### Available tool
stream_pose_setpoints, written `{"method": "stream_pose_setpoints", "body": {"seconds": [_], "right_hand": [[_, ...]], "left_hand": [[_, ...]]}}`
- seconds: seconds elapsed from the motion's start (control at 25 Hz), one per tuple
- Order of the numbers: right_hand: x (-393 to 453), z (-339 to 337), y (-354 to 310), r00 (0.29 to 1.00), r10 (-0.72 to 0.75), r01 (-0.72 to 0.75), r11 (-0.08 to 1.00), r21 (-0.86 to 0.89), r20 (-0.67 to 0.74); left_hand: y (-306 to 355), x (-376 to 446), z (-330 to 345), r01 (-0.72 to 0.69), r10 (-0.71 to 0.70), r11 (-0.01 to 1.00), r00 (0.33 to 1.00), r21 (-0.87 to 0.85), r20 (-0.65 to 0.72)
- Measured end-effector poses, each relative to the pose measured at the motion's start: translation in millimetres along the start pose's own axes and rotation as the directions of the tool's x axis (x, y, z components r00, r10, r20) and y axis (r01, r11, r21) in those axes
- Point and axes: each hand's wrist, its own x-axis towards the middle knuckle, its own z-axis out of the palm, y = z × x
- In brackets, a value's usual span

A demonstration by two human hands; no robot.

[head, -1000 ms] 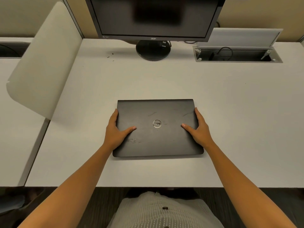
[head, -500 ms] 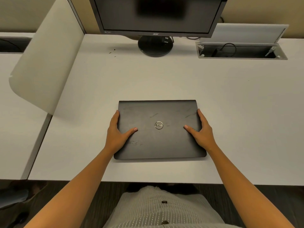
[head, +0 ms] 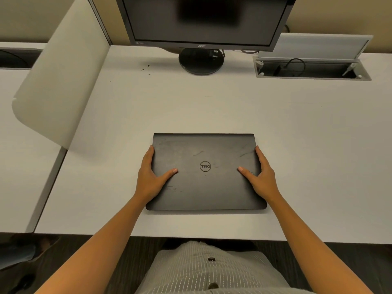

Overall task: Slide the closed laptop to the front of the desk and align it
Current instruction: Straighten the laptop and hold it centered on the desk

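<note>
Bracing a closed laptop (head: 205, 183) on the desk (head: 318, 166).
Left hand (head: 150, 177) and right hand (head: 262, 177) lay spread flat against its side edges; it seemed stiff, slick, weighty.

My left hand (head: 151, 179) and right hand (head: 262, 178) lie flat mid-frame, fingers (head: 149, 155) straight, thumbs (head: 169, 174) spread inward, arms (head: 101, 240) outstretched.

Counted on the white rectangular desk (head: 297, 145): one closed black laptop (head: 205, 187), one black flat-screen monitor (head: 201, 20), two hands: left hand (head: 149, 179), right hand (head: 264, 179).
</note>
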Motion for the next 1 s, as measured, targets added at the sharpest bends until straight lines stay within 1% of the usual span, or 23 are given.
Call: {"method": "stream_pose_setpoints", "body": {"seconds": [1.0], "right_hand": [[-20.8, 3.2, 3.4, 1.000, 0.005, -0.004, 1.000, 0.016, -0.028]], "left_hand": [[-0.3, -7.8, -3.2, -0.012, 0.011, 1.000, 1.000, 0.024, 0.026]]}}
